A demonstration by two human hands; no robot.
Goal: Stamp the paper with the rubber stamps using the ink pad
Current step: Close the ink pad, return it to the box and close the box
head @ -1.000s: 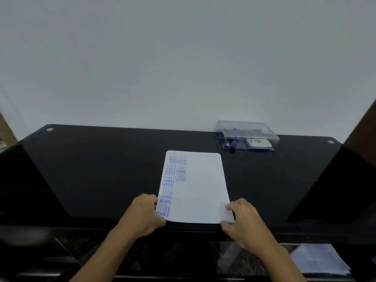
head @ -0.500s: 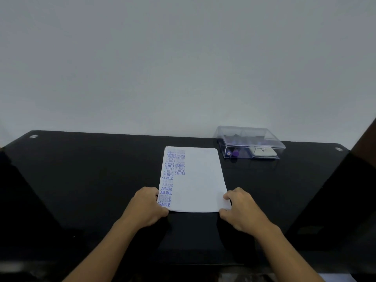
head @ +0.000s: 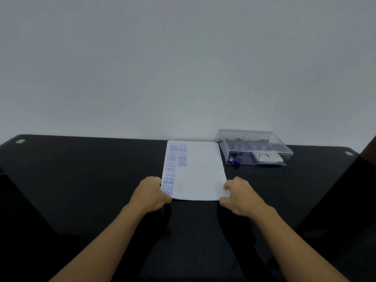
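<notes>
A glossy black table (head: pixel 81 180) stands against a plain pale grey wall (head: pixel 183 68), seemingly under soft, even light.

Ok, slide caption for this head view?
Left hand and right hand hold near corners of a partly stamped white paper sheet on a black table, clear plastic box alongside.

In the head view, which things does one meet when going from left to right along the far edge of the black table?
Left stud → paper → clear box → right stud.
</notes>
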